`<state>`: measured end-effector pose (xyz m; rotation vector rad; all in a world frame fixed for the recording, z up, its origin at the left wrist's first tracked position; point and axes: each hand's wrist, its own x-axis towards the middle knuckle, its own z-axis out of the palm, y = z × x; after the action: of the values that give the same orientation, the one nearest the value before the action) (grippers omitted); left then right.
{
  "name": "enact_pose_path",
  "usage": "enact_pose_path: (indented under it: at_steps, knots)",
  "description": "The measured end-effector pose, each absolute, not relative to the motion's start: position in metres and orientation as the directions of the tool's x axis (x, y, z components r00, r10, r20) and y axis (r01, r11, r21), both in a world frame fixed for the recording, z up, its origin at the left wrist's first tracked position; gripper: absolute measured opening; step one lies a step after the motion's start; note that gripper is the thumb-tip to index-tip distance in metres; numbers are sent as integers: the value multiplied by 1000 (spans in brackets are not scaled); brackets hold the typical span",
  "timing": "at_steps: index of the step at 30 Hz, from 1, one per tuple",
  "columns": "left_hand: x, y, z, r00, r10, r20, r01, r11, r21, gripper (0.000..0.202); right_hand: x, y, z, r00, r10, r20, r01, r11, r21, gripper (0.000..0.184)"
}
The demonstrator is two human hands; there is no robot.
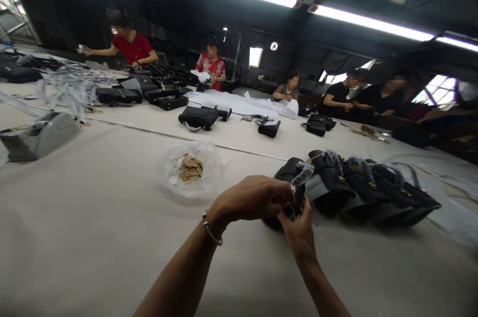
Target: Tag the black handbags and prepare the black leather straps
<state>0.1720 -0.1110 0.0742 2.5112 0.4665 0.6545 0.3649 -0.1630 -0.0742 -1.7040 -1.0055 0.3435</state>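
The view is spanned by a broad, pale, smooth-covered table (93,237). At its right, a row of black handbags with gold fittings (356,182) is lined up. A grey, wedge-shaped tape dispenser (52,135) is set at the left. A compact black handbag with a gold clasp (289,170) is placed on the table just left of the row. Brown tags with pale strings (192,168) are gathered in a translucent plastic bag (209,157) left of it. The left hand (257,200) is bent over the handbag's front, fingers curled inward by the clasp; whether anything is pinched cannot be told. The right hand (300,232) is laid against its near side, thumb and fingers parted; how firmly it is gripped cannot be told. A thin silver bracelet (212,233) is worn on the left wrist.
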Motion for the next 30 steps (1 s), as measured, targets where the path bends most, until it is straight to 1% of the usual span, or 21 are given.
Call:
enact_pose_path:
  at_steps: [2, 5, 8, 10, 11, 12, 13, 15, 17, 18, 19, 20, 21, 22, 24, 25, 27, 30]
  knots:
    - [170, -106, 72, 861, 400, 315, 175, -814, 554, 27, 368, -160, -71, 613, 759, 220, 463, -119, -878, 108]
    - [168, -94, 66, 878, 404, 258, 193, -790, 582, 20, 376, -155, -67, 595, 785, 174, 494, -187, -849, 105]
    - [168, -79, 54, 854, 491, 172, 313, -750, 582, 15, 387, -150, -66, 561, 815, 144, 537, -225, -813, 106]
    - [169, -68, 44, 801, 587, 120, 443, -715, 540, 24, 399, -150, -64, 498, 856, 140, 574, -204, -793, 108]
    - [169, -64, 39, 771, 628, 105, 501, -701, 508, 31, 407, -150, -62, 452, 881, 139, 596, -182, -782, 105]
    - [170, -61, 35, 746, 658, 100, 545, -691, 476, 37, 416, -151, -57, 406, 904, 137, 620, -162, -768, 97]
    - [171, -60, 32, 730, 676, 101, 573, -686, 449, 43, 426, -150, -51, 368, 919, 138, 647, -147, -748, 84]
    - [173, -58, 29, 718, 689, 103, 598, -685, 415, 49, 448, -146, -33, 343, 923, 175, 718, -138, -682, 63]
    - [176, -60, 29, 723, 683, 103, 599, -694, 400, 49, 464, -132, -10, 332, 900, 283, 806, -114, -581, 54]
    - [178, -61, 29, 726, 679, 107, 597, -700, 392, 49, 469, -122, 2, 300, 889, 345, 850, -85, -519, 55]
    - [179, -61, 29, 729, 675, 110, 596, -706, 383, 48, 472, -110, 14, 241, 888, 391, 891, -43, -452, 62]
    - [180, -62, 29, 731, 673, 113, 596, -710, 375, 46, 473, -97, 25, 160, 899, 408, 924, 10, -383, 68]
    - [180, -62, 29, 730, 674, 116, 597, -711, 371, 46, 471, -84, 35, 65, 919, 389, 945, 68, -320, 71]
    - [180, -63, 28, 727, 675, 122, 598, -711, 369, 45, 469, -71, 46, -29, 940, 339, 956, 124, -264, 68]
    - [178, -63, 27, 718, 682, 139, 601, -708, 371, 44, 464, -49, 65, -167, 968, 189, 962, 202, -181, 52]
    - [177, -63, 27, 710, 688, 153, 603, -706, 371, 43, 462, -41, 74, -196, 974, 114, 966, 212, -149, 42]
    - [173, -63, 29, 688, 699, 193, 608, -701, 372, 41, 459, -29, 88, -170, 985, 7, 981, 170, -89, 26]
    - [167, -66, 36, 658, 711, 248, 613, -697, 372, 37, 461, -17, 102, 10, 998, -65, 999, -12, -31, 11]
